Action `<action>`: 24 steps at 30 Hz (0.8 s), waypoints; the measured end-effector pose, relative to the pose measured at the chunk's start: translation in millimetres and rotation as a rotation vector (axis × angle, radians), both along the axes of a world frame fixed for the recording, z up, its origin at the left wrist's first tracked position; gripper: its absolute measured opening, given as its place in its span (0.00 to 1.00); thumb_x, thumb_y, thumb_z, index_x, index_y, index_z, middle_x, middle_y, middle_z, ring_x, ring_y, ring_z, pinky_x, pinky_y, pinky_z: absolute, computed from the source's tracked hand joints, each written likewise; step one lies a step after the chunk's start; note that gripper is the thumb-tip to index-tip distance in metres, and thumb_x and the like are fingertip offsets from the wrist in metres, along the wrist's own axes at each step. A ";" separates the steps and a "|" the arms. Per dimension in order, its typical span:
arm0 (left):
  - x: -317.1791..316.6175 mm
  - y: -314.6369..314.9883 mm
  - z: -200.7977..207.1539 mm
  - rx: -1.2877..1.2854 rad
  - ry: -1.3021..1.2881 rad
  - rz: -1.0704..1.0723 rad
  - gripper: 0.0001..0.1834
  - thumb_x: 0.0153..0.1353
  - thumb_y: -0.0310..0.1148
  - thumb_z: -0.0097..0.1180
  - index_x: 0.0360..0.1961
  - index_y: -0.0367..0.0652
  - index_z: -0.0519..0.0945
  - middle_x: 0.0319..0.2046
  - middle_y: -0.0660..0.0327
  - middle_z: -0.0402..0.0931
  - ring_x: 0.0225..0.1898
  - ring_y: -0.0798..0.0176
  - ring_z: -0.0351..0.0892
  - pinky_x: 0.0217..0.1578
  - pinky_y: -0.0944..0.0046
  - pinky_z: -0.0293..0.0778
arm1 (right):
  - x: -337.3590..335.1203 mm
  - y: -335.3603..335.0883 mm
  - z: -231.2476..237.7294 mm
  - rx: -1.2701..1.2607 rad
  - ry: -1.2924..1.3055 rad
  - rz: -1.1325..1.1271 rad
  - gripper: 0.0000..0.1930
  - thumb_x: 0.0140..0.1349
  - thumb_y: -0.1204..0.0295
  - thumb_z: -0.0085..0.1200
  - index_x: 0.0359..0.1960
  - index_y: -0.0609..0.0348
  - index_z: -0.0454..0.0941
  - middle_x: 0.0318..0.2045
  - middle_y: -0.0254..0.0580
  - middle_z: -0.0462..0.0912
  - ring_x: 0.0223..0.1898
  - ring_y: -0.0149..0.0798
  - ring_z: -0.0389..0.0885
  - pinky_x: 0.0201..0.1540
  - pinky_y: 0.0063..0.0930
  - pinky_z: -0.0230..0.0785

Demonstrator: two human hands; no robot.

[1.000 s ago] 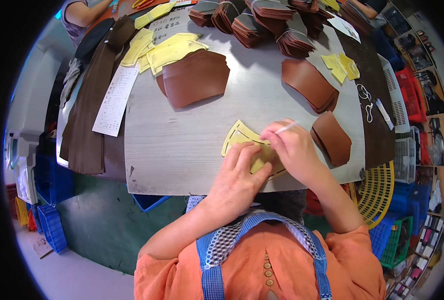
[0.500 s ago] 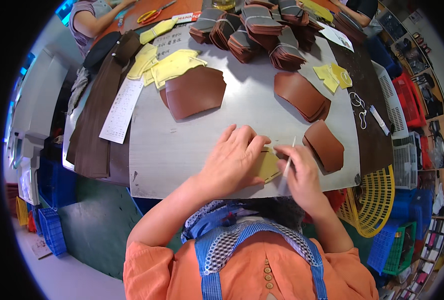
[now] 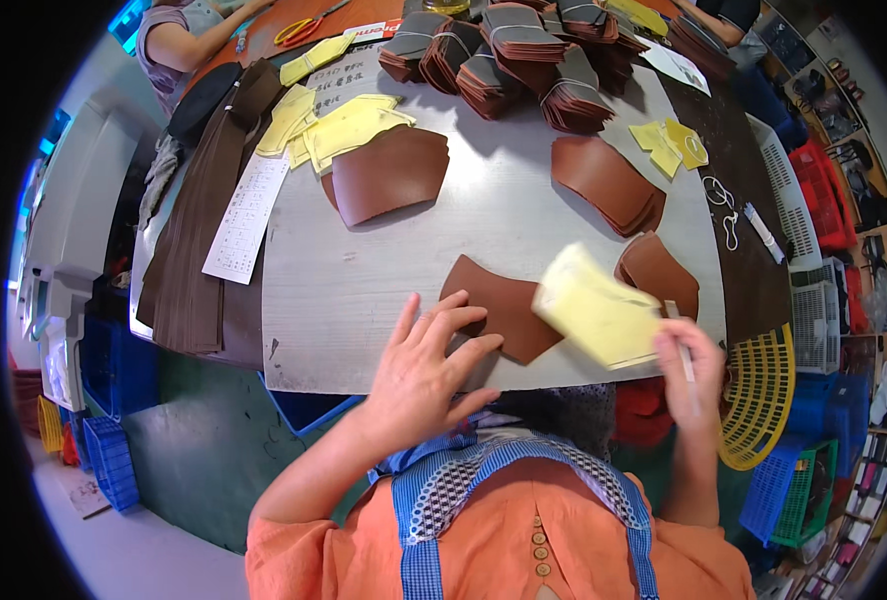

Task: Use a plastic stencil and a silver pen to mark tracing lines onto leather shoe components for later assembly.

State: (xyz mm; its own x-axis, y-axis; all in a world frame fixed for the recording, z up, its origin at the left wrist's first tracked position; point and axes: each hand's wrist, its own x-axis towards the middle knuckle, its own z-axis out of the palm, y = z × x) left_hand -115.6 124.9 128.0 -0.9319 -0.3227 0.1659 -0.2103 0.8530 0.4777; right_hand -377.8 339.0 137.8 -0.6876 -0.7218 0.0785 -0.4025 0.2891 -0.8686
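Note:
Near the table's front edge lies a brown leather piece (image 3: 509, 315). My left hand (image 3: 432, 350) rests at its left end, fingers spread and fingertips on the leather. Off to the right, my right hand (image 3: 692, 365) pinches a yellow card template (image 3: 602, 308) by its corner, lifted and slightly blurred. The same hand also holds a slim whitish pen (image 3: 682, 345). Beyond the template sits a small stack of brown leather pieces (image 3: 664, 275), partly covered by it. Another leather stack (image 3: 609, 185) lies farther back, and more leather pieces (image 3: 389, 175) are at the left.
Bundled leather pieces (image 3: 524, 45) are heaped at the back. Yellow templates (image 3: 354, 130) lie at the left beside a printed paper strip (image 3: 247, 222) and long dark strips (image 3: 194, 230). A yellow basket (image 3: 759, 400) stands right of the table. Other people's arms (image 3: 189, 45) show at the far side.
The yellow template has come up off the leather and moved right with my right hand, uncovering the brown piece. My left hand has shifted slightly left and down, its fingers spreading.

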 end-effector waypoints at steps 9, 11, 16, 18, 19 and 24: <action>-38.0 28.7 -21.0 0.024 0.225 0.121 0.25 0.56 0.37 0.70 0.56 0.44 0.83 0.61 0.46 0.72 0.66 0.42 0.70 0.65 0.45 0.70 | 33.9 -70.7 -21.4 0.070 0.468 0.339 0.10 0.68 0.73 0.62 0.46 0.66 0.81 0.31 0.47 0.81 0.31 0.41 0.82 0.36 0.31 0.75; -35.2 30.2 -21.3 -0.027 0.214 0.152 0.26 0.56 0.38 0.71 0.57 0.48 0.83 0.62 0.45 0.72 0.65 0.40 0.72 0.64 0.43 0.70 | 32.4 -77.4 -15.4 -0.016 0.436 0.288 0.11 0.68 0.72 0.63 0.47 0.66 0.80 0.30 0.47 0.80 0.30 0.40 0.82 0.35 0.31 0.75; -32.6 32.2 -22.8 -0.018 0.220 0.175 0.24 0.58 0.39 0.69 0.57 0.48 0.84 0.62 0.45 0.72 0.65 0.40 0.71 0.65 0.41 0.68 | 27.9 -100.1 -0.6 -0.147 -0.095 0.217 0.17 0.74 0.60 0.57 0.45 0.65 0.82 0.32 0.48 0.82 0.33 0.38 0.80 0.37 0.30 0.74; -30.3 32.8 -24.2 -0.023 0.226 0.177 0.24 0.58 0.39 0.69 0.55 0.47 0.84 0.62 0.44 0.71 0.65 0.40 0.71 0.66 0.41 0.68 | 30.9 -122.2 1.2 -0.109 -0.051 0.390 0.15 0.74 0.60 0.56 0.43 0.63 0.83 0.33 0.48 0.83 0.33 0.39 0.81 0.38 0.31 0.75; -29.0 33.1 -25.2 -0.012 0.198 0.159 0.23 0.57 0.38 0.69 0.54 0.46 0.84 0.63 0.43 0.71 0.65 0.40 0.72 0.66 0.40 0.68 | 35.3 -134.6 1.5 -0.070 -0.004 0.553 0.15 0.74 0.61 0.54 0.41 0.61 0.85 0.33 0.47 0.84 0.33 0.40 0.82 0.38 0.32 0.76; -32.1 32.2 -30.9 0.011 0.176 0.150 0.19 0.55 0.37 0.70 0.47 0.42 0.84 0.63 0.42 0.71 0.64 0.40 0.73 0.67 0.38 0.67 | 56.5 -188.0 -25.8 -0.075 0.512 0.831 0.10 0.70 0.67 0.56 0.36 0.59 0.85 0.34 0.44 0.85 0.35 0.50 0.83 0.43 0.42 0.75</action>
